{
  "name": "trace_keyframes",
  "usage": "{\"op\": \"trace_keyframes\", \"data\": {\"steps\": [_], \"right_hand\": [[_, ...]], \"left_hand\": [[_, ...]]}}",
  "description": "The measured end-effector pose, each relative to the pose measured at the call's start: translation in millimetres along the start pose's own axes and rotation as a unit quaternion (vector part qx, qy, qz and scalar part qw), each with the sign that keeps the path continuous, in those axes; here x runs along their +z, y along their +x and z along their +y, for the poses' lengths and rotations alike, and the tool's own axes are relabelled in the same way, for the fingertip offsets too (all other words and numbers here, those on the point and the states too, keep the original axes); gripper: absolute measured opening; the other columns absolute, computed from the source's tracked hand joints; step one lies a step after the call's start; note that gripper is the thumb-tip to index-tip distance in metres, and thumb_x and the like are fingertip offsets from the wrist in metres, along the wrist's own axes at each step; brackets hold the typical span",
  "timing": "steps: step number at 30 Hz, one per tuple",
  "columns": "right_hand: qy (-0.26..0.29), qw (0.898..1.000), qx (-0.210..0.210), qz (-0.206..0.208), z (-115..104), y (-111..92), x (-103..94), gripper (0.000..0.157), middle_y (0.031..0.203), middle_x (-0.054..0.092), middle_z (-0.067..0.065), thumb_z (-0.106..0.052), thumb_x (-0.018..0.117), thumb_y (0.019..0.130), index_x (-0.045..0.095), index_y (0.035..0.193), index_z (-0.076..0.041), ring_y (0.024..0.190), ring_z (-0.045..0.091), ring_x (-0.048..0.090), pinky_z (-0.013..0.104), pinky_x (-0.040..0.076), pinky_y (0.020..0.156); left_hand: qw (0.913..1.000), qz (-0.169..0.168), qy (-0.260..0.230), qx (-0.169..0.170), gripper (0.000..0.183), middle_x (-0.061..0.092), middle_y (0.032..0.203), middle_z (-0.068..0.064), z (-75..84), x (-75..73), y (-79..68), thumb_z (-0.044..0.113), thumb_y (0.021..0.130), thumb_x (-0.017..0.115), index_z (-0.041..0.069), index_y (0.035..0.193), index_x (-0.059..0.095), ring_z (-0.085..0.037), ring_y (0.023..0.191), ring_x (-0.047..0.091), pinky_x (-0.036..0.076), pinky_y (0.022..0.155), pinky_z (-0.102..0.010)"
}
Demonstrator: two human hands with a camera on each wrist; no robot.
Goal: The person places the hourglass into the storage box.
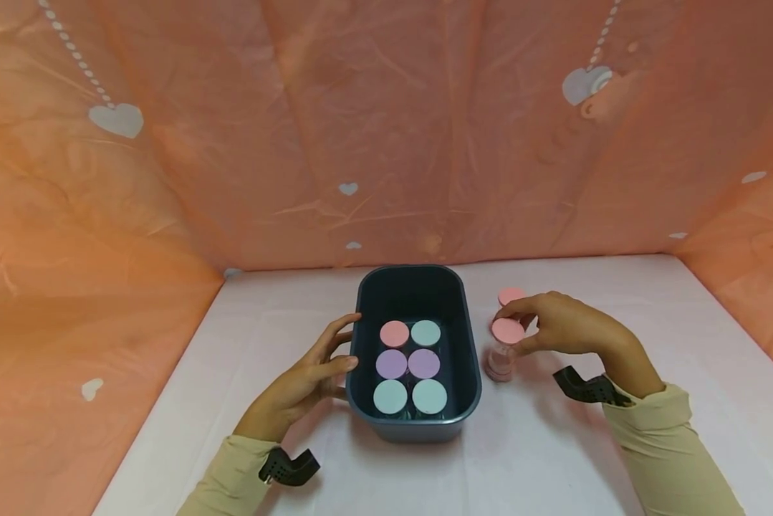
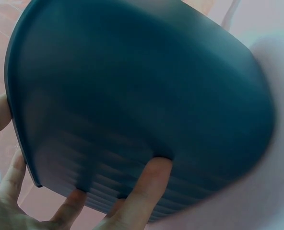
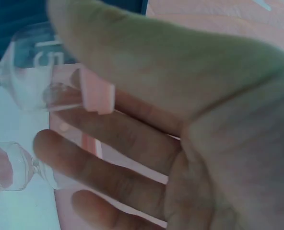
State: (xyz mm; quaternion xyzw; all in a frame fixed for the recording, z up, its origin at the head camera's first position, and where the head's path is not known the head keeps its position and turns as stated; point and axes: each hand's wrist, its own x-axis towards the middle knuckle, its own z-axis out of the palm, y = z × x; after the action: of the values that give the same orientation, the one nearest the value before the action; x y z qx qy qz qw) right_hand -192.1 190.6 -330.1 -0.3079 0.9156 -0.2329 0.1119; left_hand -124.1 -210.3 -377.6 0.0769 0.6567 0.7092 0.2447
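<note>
My right hand [image 1: 569, 326] pinches a pink-capped sand timer [image 1: 508, 332] between thumb and fingers, to the right of the bin. In the right wrist view its clear glass bulb bears the digits 15. Another pink-capped sand timer [image 1: 511, 294] stands just behind, partly hidden by my fingers. My left hand [image 1: 305, 383] rests its fingertips against the left side of a dark blue rectangular bin [image 1: 413, 430]. Inside the bin's front part several sand timers stand upright in pairs: a pink one [image 1: 395, 334] beside a pale blue one [image 1: 425, 333], then purple ones [image 1: 392, 364], then pale blue ones [image 1: 390, 397].
A white-covered table [image 1: 541, 459] carries everything. Orange-pink curtains [image 1: 386, 143] with heart prints hang along its back and sides. The bin's dark floor [image 1: 412, 297] shows behind the rows of timers.
</note>
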Motion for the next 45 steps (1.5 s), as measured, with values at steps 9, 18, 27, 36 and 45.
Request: {"op": "trace_keyframes", "data": {"steps": [9,18,27,36,45], "right_hand": [[0.016,0.998,0.013,0.06,-4.5,-0.4,-1.2,0.046,0.099,0.071,-0.011,-0.04,0.085,0.076,0.072,0.115,-0.021,0.092,0.014,0.06,0.027,0.05,0.073],[0.009,0.995,0.013,0.1,-4.9,2.2,-0.6,0.049,0.098,0.072,-0.012,-0.044,0.084,0.077,0.071,0.119,-0.022,0.089,0.007,0.061,0.031,0.05,0.079],[0.015,0.992,0.008,0.124,-6.9,2.9,-2.6,0.045,0.094,0.071,-0.014,-0.045,0.084,0.076,0.072,0.115,-0.025,0.087,0.005,0.061,0.03,0.05,0.079],[0.021,0.988,0.012,0.15,-8.6,2.5,-3.6,0.042,0.088,0.069,-0.012,-0.043,0.084,0.077,0.072,0.113,-0.026,0.084,0.004,0.059,0.024,0.047,0.074],[0.025,0.985,0.035,0.169,-11.8,1.2,-4.7,0.046,0.089,0.069,-0.009,-0.045,0.084,0.076,0.072,0.115,-0.024,0.085,0.006,0.059,0.023,0.046,0.074]], "left_hand": [[1.0,-0.001,0.001,0.0,0.07,0.015,0.158,-0.012,-0.2,-0.7,0.1,0.022,0.096,0.061,0.036,0.154,0.024,-0.044,0.136,0.038,0.042,0.098,-0.07],[1.0,-0.007,-0.003,0.004,0.07,0.015,0.157,-0.012,0.0,-1.4,0.5,0.022,0.096,0.061,0.035,0.154,0.023,-0.039,0.13,0.044,0.044,0.097,-0.068],[1.0,-0.002,-0.006,0.002,0.07,0.015,0.158,-0.012,1.3,-1.3,0.7,0.021,0.096,0.061,0.035,0.153,0.024,-0.043,0.134,0.038,0.041,0.098,-0.071],[0.9999,-0.009,-0.007,0.005,0.07,0.014,0.158,-0.012,0.9,-1.4,0.1,0.021,0.096,0.061,0.035,0.154,0.023,-0.04,0.132,0.04,0.041,0.098,-0.07],[0.9999,-0.007,-0.007,0.002,0.07,0.015,0.157,-0.012,-0.2,-1.2,0.6,0.021,0.096,0.061,0.035,0.154,0.024,-0.04,0.132,0.041,0.042,0.098,-0.07]]}}
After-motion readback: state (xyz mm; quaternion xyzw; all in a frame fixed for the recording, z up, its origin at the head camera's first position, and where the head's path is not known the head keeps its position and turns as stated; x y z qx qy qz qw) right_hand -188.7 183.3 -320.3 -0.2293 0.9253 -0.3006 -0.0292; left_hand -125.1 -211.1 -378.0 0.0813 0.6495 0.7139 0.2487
